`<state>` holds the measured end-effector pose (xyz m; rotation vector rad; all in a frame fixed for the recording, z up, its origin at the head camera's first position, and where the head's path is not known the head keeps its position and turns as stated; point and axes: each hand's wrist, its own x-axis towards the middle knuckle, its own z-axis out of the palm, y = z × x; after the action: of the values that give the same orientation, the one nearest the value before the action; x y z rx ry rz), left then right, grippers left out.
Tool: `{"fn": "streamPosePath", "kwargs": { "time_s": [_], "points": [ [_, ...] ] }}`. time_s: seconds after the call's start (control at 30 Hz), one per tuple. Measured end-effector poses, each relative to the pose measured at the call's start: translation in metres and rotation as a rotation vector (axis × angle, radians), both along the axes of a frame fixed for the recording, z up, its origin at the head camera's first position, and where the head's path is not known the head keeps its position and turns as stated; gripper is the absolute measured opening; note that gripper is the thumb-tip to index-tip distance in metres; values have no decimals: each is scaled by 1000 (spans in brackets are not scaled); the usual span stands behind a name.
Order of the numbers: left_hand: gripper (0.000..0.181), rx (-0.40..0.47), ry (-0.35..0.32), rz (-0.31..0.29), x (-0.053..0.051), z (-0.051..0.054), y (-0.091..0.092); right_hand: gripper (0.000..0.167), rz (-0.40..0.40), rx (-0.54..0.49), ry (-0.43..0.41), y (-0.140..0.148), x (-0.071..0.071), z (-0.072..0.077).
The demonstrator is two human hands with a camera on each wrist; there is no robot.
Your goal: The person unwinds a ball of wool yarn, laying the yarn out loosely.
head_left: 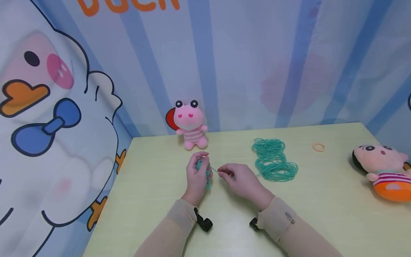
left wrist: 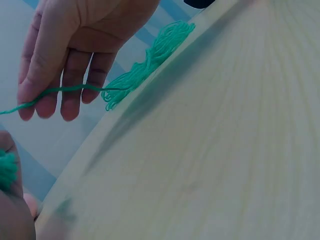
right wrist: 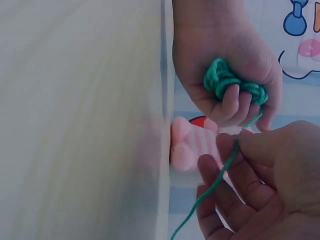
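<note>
In the head view my left hand (head_left: 197, 178) grips a small bunch of green yarn (right wrist: 220, 82), its fingers curled round the loops. A single strand (right wrist: 212, 186) runs from that bunch to my right hand (head_left: 240, 180), which pinches it between thumb and index finger. Past the right hand the strand trails to a larger loose pile of green yarn (head_left: 274, 160) lying on the table. The right wrist view shows the bunch held in the left fist, with the right hand's other fingers loosely bent below the strand.
A pink plush toy (head_left: 191, 125) sits at the table's back edge, beyond the left hand. An orange ring (head_left: 319, 147) lies right of the yarn pile. Another plush doll (head_left: 383, 171) lies at the right side of the pale table (head_left: 321, 214). A printed curtain hangs behind.
</note>
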<state>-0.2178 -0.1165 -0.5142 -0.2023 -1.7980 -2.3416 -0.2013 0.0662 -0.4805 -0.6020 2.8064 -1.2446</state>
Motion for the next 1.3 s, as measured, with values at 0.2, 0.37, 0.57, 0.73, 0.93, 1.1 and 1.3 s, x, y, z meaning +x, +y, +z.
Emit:
{"fn": "streamPosePath", "kwargs": {
  "time_s": [0.2,0.37,0.57,0.73,0.93,1.1,1.3],
  "points": [
    [9,-19,17,25,-2,0,2,20,-22,-16,0,20,0,8],
    [10,-29,16,34,-4,-2,3,22,8,95,47,58,-3,17],
    [32,-51,13,46,-4,-3,2,18,-97,170,130,94,-10,30],
    [34,-60,-6,60,-3,-2,1,21,-214,165,112,115,-13,31],
    [28,-78,-12,77,-4,-4,1,27,-368,139,114,141,-18,22],
    [24,-86,-4,104,-4,-5,0,29,-486,77,152,153,-22,17],
    [24,-79,23,121,-4,-4,0,32,-416,-44,130,146,-19,25]
  ]
}}
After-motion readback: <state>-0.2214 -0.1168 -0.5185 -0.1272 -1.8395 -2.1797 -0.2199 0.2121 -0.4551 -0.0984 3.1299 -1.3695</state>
